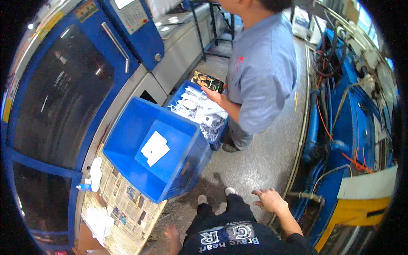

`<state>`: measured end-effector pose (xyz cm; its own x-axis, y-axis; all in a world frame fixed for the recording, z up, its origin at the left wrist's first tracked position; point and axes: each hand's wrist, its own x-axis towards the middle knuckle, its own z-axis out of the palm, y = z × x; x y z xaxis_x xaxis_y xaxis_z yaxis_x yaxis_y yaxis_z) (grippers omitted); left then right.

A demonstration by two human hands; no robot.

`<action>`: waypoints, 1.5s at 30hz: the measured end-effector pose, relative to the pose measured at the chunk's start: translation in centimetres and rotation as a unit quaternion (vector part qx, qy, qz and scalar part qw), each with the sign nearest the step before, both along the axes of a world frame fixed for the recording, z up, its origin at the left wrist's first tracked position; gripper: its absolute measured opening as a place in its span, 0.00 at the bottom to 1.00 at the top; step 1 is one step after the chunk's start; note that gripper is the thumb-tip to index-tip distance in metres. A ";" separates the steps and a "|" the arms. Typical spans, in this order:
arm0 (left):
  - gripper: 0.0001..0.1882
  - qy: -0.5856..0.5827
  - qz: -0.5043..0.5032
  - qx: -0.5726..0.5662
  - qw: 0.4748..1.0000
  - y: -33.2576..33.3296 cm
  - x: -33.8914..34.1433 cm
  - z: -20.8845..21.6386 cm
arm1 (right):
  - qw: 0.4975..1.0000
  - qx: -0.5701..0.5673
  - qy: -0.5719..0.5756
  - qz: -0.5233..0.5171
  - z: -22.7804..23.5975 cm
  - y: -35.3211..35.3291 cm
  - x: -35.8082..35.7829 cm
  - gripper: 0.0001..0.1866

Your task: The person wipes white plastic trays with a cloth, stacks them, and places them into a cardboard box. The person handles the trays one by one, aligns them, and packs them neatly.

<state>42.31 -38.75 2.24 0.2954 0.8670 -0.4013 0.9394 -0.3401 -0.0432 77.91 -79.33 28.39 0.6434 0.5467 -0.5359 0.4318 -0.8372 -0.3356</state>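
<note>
My right hand (268, 199) hangs over the floor with its fingers apart, holding nothing. My left hand (171, 233) is low beside the newspaper-covered table (146, 214); it is small and blurred, and its fingers cannot be made out. A large blue plastic bin (127, 127) rests on the table, tilted in the view, with a few flat white pieces (155, 148) at its bottom. Near the table's front lies a heap of white pieces (98, 223). A white pad-like piece (96, 173) and a small blue-capped bottle (84, 187) are by the machine.
A co-worker (265, 72) in a grey-blue shirt stands ahead, holding a phone (207, 81) over a second blue bin (221, 135) full of white plastic parts. A blue machine with a dark window (59, 97) borders the left; blue machinery with hoses (329, 127) lines the right.
</note>
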 end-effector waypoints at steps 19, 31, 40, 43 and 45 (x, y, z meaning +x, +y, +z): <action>0.17 -0.204 -0.016 -0.142 0.969 -5.1 19.5 6.7 | 0.972 -0.004 0.026 0.233 -4.9 6.2 3.2 0.25; 0.17 -0.176 0.020 -0.137 0.975 -4.1 15.5 7.0 | 0.981 -0.012 0.022 0.193 -7.3 6.5 1.6 0.17; 0.16 -0.164 0.046 -0.141 0.975 -4.7 12.3 7.1 | 0.978 0.018 0.026 0.207 -6.6 6.9 1.5 0.17; 0.16 -0.158 0.061 -0.146 0.975 -5.4 10.6 7.1 | 0.970 0.029 0.004 0.242 -6.2 6.9 1.1 0.16; 0.16 -0.153 0.070 -0.152 0.974 -6.1 8.8 6.9 | 0.972 0.049 -0.015 0.228 -6.2 6.9 0.9 0.15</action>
